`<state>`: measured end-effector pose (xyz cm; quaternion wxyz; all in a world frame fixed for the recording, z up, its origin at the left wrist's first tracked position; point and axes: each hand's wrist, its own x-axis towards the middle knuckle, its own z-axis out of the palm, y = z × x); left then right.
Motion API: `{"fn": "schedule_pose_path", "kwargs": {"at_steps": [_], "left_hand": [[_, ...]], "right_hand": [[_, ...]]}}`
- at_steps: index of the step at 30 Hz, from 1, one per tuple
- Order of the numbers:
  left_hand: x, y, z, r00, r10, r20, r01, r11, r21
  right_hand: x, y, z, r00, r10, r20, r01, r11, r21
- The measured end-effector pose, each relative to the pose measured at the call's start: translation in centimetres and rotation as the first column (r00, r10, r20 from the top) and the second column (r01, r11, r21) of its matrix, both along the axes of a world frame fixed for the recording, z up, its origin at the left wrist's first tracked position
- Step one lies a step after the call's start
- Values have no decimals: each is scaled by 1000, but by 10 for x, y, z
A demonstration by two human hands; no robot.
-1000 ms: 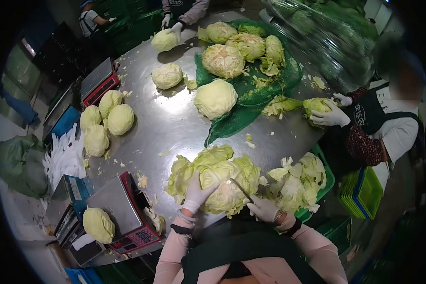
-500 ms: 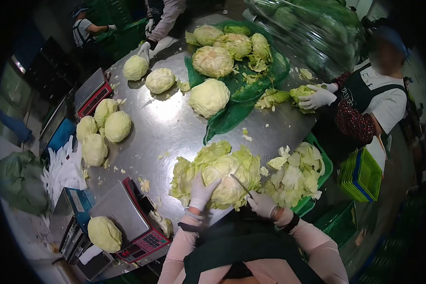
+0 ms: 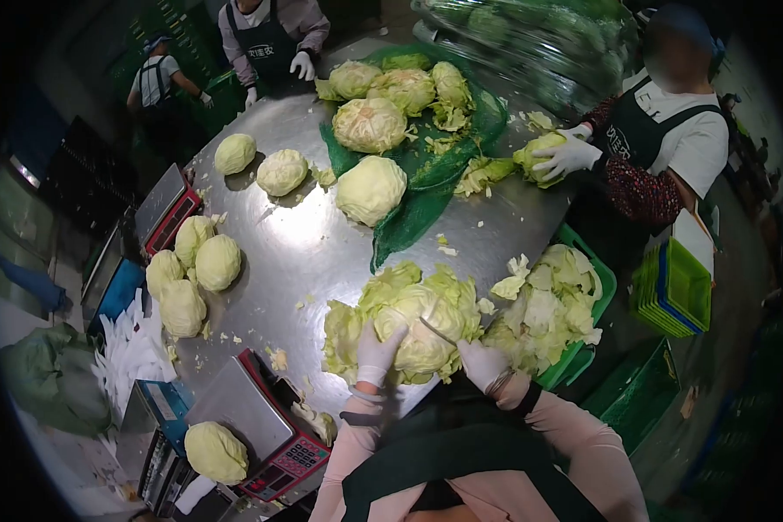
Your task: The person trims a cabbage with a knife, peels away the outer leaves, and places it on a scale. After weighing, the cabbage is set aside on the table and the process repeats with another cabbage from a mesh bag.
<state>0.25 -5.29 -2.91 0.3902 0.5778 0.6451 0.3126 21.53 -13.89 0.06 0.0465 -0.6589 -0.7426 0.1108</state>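
Here's the leafy cabbage [image 3: 418,324] on your side of the green net [image 3: 398,237], with your left hand [image 3: 379,352] laid on its left flank, thumb apart from the fingers. Your right hand [image 3: 485,364] is closed around the knife [image 3: 439,332], blade slanting across the crown towards those left fingers. That's the danger: if the blade skids on a smooth leaf, it could run into your glove. Watch the roll, too; one palm on a round head may let it turn under pressure, pulling the cut off line. And the loose outer leaves [image 3: 344,337], nearer you than the net, could slide and upset your left hand's hold.
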Motion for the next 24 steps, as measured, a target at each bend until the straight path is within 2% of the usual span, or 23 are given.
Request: {"fn": "schedule_pose_path", "kwargs": {"at_steps": [1, 3, 4, 6, 7, 8, 9, 10, 11, 12, 15, 19, 23, 24], "left_hand": [[0, 0, 1, 1000, -11, -9, 12, 1000, 4], [1, -2, 4, 1000, -17, -11, 17, 999, 37], [1, -1, 4, 999, -35, -15, 36, 999, 40], [0, 0, 0, 999, -27, 29, 27, 1000, 6], [-3, 1, -9, 999, -44, 24, 44, 999, 11], [-6, 3, -22, 999, -32, -35, 34, 998, 53], [-4, 5, -19, 996, -17, -90, 26, 995, 94], [-4, 6, -14, 996, -34, -88, 42, 994, 97], [-4, 5, -10, 998, -30, -48, 32, 999, 43], [-3, 5, -3, 1000, -23, -8, 23, 1000, -12], [-2, 5, 1, 999, -44, 16, 44, 999, -27], [-2, 8, 2, 998, -55, -43, 53, 997, -58], [-2, 6, 5, 998, -57, -35, 55, 997, -51], [-3, 6, 3, 997, -71, -26, 70, 997, -26]], "right_hand": [[0, 1, 2, 1000, -11, -9, 12, 1000, 4], [4, 6, 9, 980, -12, -198, -8, 995, -103], [6, 11, 11, 979, -29, -203, 9, 995, -99], [11, 18, 11, 870, -191, -454, 1, 922, -387], [10, 14, 7, 935, -56, -351, -8, 984, -176], [7, 12, 4, 934, -67, -352, 7, 986, -169], [1, 11, 8, 961, -65, -267, 21, 986, -166], [-3, 8, 10, 982, -68, -179, 38, 985, -166], [-5, 3, -6, 995, -33, -89, 26, 997, -77], [-6, 1, -9, 995, -47, -84, 41, 996, -74], [-7, 1, -16, 991, -58, 124, 47, 995, 88], [-4, 3, -30, 991, -129, -19, 129, 958, 257], [-7, 11, -34, 970, -220, -101, 238, 941, 239], [-3, 20, -33, 930, -320, -180, 355, 908, 224]]}}
